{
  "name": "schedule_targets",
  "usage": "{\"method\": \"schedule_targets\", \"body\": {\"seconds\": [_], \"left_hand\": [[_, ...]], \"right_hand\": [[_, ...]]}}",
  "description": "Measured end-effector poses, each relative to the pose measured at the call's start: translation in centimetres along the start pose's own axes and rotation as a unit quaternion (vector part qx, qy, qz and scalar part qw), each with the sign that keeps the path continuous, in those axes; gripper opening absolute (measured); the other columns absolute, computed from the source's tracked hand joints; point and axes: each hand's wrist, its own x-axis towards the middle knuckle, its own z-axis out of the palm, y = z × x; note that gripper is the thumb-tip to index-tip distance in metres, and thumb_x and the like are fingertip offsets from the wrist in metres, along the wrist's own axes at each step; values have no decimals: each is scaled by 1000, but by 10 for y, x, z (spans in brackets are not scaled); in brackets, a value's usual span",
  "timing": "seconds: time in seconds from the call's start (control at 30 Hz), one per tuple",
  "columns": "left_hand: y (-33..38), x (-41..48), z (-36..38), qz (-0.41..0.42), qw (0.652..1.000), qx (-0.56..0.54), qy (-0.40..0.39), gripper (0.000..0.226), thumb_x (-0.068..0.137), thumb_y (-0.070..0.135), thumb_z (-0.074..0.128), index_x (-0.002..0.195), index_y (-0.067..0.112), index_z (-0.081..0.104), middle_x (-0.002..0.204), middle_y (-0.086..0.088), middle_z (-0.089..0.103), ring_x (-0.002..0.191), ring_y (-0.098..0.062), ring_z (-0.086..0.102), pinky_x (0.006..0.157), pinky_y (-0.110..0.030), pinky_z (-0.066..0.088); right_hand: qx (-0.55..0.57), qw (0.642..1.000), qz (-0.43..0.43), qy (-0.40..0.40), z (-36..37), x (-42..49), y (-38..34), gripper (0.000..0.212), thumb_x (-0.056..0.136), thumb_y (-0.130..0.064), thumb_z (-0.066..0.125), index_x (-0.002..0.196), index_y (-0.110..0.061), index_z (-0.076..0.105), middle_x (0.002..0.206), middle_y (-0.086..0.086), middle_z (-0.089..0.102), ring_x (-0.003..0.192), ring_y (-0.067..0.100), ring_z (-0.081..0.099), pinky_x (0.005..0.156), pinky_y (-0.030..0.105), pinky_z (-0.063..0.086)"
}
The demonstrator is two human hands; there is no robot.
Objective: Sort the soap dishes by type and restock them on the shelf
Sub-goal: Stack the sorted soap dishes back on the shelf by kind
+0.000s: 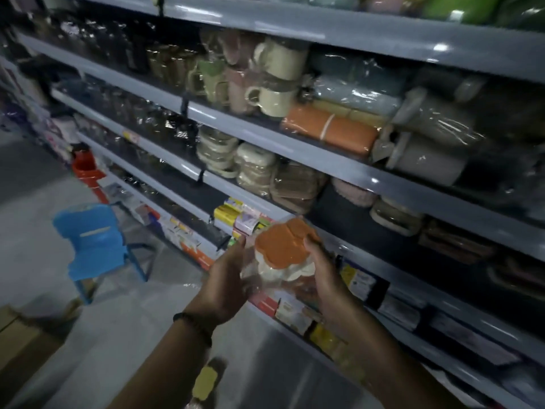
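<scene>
You hold one pack of soap dishes (284,246) between your two hands, in front of the edge of the shelf (253,199), at the height of its lower boards. Your left hand (227,278) grips the left side of the pack through the clear wrap. Its thumb stands up beside the orange top and the other fingers go under the pack, where they are hidden. Your right hand (327,273) grips the right side, with the thumb laid on the rim of the orange dish and the fingers curled below it. In the pack there is one orange dish on top and cream ones under it; how many cream ones, I cannot tell because of the blur. On the board just behind the pack stand three wrapped stacks of soap dishes (256,168) side by side, two cream and one brown. One board higher are two cream mugs (277,81), one over the other. One blue chair (91,240) stands on the floor at your left.
</scene>
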Motion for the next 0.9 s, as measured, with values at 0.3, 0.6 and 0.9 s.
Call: {"method": "schedule_targets", "body": {"seconds": [0.3, 0.6, 0.9], "left_hand": [[-7, 65, 39, 18, 996, 30, -85, 57, 101, 49, 57, 147, 14, 58, 146, -12, 65, 141, -36, 57, 123, -56, 34], [0, 107, 60, 91, 963, 154, -202, 58, 101, 20, 66, 153, 10, 42, 142, -16, 65, 132, -35, 64, 104, -47, 57], [3, 142, 92, 89, 970, 170, -146, 41, 107, 24, 59, 139, -1, 58, 133, -18, 72, 125, -33, 69, 107, -52, 51]], "right_hand": [[27, 993, -17, 117, -33, 37, -24, 45, 93, -70, 56, 115, -32, 64, 118, 4, 70, 103, 25, 69, 98, 45, 55], [27, 980, -22, 196, -28, 53, -51, 93, 81, -87, 50, 149, -25, 51, 141, 10, 60, 120, 32, 62, 106, 51, 51], [44, 983, -60, 165, -57, 79, -77, 49, 102, -58, 52, 135, -22, 60, 123, 7, 69, 106, 26, 68, 85, 36, 56]]}}
